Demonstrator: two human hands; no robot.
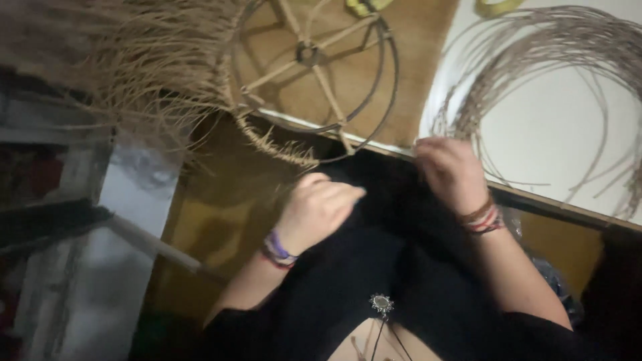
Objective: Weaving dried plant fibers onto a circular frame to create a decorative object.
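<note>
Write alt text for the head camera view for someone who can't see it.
Two bare hands, left hand and right hand, work at a table edge below a round wire frame with wooden spokes, fringed with tan straw fibres. Loose coiled cane strands lie to the right.

I see black sleeves and a black top with a small round silver pendant (pixel 382 303). My left wrist wears purple bracelets (pixel 277 251). My right wears red and brown bracelets (pixel 483 218).

My left hand (pixel 314 210) is curled into a loose fist, knuckles up, with its wrist bent. My right hand (pixel 451 170) sits further right and slightly farther off, fingers pinched together at the far edge. Both forearms angle inward.
</note>
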